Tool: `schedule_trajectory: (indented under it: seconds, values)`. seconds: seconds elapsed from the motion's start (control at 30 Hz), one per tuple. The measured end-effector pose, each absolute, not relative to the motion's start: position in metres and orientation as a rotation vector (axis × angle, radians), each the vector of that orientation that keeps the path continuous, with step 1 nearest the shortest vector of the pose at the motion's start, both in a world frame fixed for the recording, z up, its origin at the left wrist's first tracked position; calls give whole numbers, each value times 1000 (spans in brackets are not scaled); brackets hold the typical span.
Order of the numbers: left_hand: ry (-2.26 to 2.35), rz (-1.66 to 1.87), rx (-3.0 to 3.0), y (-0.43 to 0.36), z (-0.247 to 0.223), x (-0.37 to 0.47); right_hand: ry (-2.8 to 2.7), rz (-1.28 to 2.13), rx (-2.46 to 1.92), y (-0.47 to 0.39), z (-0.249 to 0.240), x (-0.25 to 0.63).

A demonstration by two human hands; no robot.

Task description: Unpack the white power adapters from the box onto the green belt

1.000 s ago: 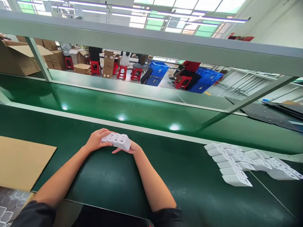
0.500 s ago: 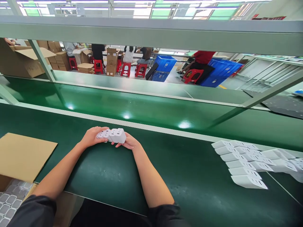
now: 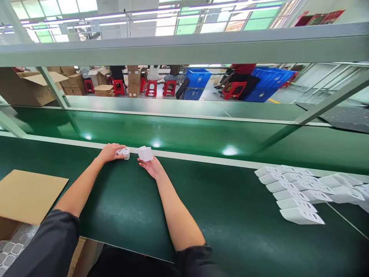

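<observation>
My left hand (image 3: pixel 109 153) is closed round a small pair of white USB chargers (image 3: pixel 123 153), their dark port slots facing up, low over the green work surface or resting on it; I cannot tell which. Just to the right, my right hand (image 3: pixel 153 167) holds more white chargers (image 3: pixel 145 154) from below, tilted so that plain sides face me and no slots show. A gap separates the two groups. Several more white chargers (image 3: pixel 301 216) lie side by side in rows on the green surface at the right.
A cardboard flap (image 3: pixel 31 194) and a box of clear plastic trays (image 3: pixel 11 252) are at the lower left. A pale rail (image 3: pixel 196 159) runs behind my hands, with a green conveyor belt (image 3: pixel 190 136) beyond. People sit on red stools (image 3: pixel 151 88) near blue crates (image 3: pixel 197 79).
My hands have moved apart, splitting the row of chargers they held together. The right hand has tipped its chargers so the slots turned away. The camera view has tilted up slightly.
</observation>
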State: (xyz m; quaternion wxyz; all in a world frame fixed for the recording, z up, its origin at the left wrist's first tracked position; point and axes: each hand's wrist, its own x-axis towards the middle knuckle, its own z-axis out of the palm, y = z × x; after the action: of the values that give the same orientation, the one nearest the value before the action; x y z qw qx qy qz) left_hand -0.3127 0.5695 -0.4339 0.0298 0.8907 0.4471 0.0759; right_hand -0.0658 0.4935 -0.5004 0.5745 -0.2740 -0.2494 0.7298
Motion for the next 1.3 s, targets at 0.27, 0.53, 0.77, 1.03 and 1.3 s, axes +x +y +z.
schedule_trajectory:
  seconds: [0.27, 0.53, 0.77, 1.03, 1.3]
  values:
    - [1084, 451, 2699, 546, -408, -283, -628, 1791, -597, 494, -501, -70]
    - [772, 374, 2213, 524, -386, -240, -783, 1873, -482, 484, -495, -65]
    - [939, 402, 2327, 531, -391, -244, -860, 1825, -524, 488, -498, -68]
    - [1172, 213, 2676, 558, -420, -240, -990, 1058, -1083, 508, -517, -67]
    - [1198, 184, 2847, 560, -426, -264, -1313, 828, -1176, 496, -512, -78]
